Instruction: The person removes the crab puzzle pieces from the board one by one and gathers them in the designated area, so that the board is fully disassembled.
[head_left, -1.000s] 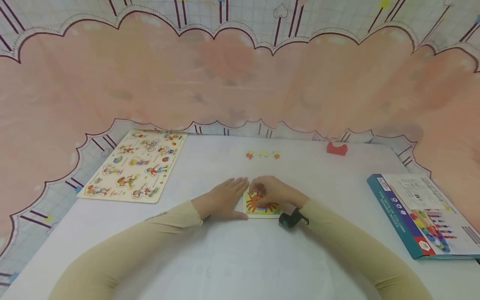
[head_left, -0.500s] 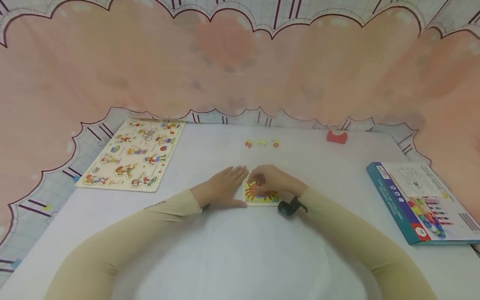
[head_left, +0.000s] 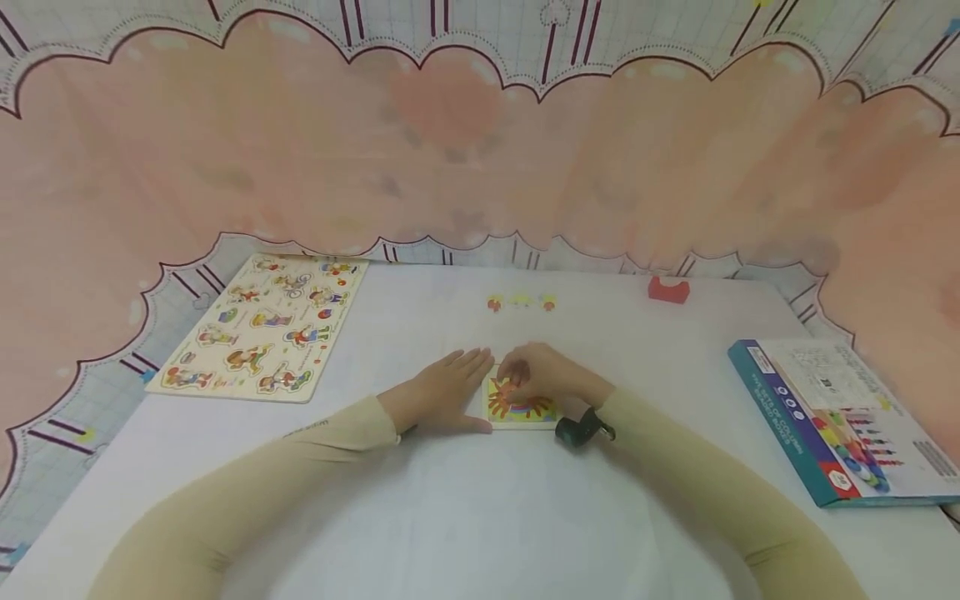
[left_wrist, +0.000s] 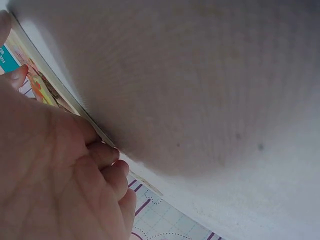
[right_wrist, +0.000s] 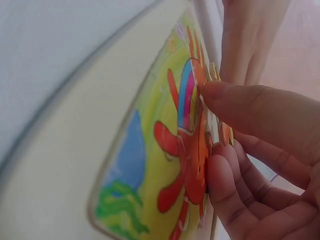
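Note:
A small square puzzle board (head_left: 522, 423) with a red-orange crab picture lies on the white table between the hands. My right hand (head_left: 551, 372) is over its upper part. In the right wrist view, thumb and fingers pinch a thin puzzle piece (right_wrist: 214, 122) tilted up at the crab's body (right_wrist: 192, 165); most of the piece is hidden by the fingers. My left hand (head_left: 446, 390) lies along the board's left side with fingers extended and thumb spread. In the left wrist view, its fingertips (left_wrist: 116, 152) touch the board's edge (left_wrist: 75, 104).
Several small yellow and red puzzle pieces (head_left: 522, 302) sit in a row beyond the board. A larger picture puzzle board (head_left: 258, 329) lies at the back left. A red curved block (head_left: 668, 290) stands at the back right. A flat toy box (head_left: 843, 421) lies to the right.
The head view tilts up and down slightly. Both hands stay at the crab board, and the right hand's fingers hardly shift over it.

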